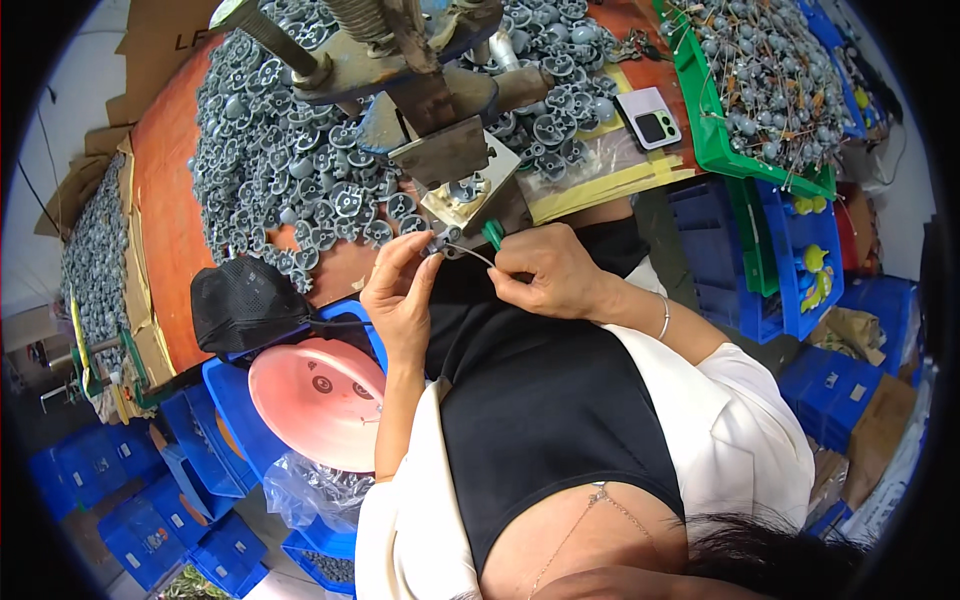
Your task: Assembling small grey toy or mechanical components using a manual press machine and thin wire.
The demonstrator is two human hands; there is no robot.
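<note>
My left hand (402,285) pinches a small grey plastic part (438,244) between thumb and fingertips, just in front of the press. Close on its right, my right hand (548,270) is closed around a green tool or handle (492,234) whose end sticks out above the fist. A thin pale wire (468,252) curves from the grey part to the right fingers. Just beyond both hands stands a worn metal bench press (440,155), with a light metal block (478,190) under its ram. What sits in the block is hard to make out.
Many grey round plastic parts (290,150) cover the orange tabletop (165,230). A phone (648,118) lies right, beside a green crate (705,135) of wired grey pieces. At left are a black mesh bag (245,305) and a pink basin (310,410). Blue bins (715,250) stand below.
</note>
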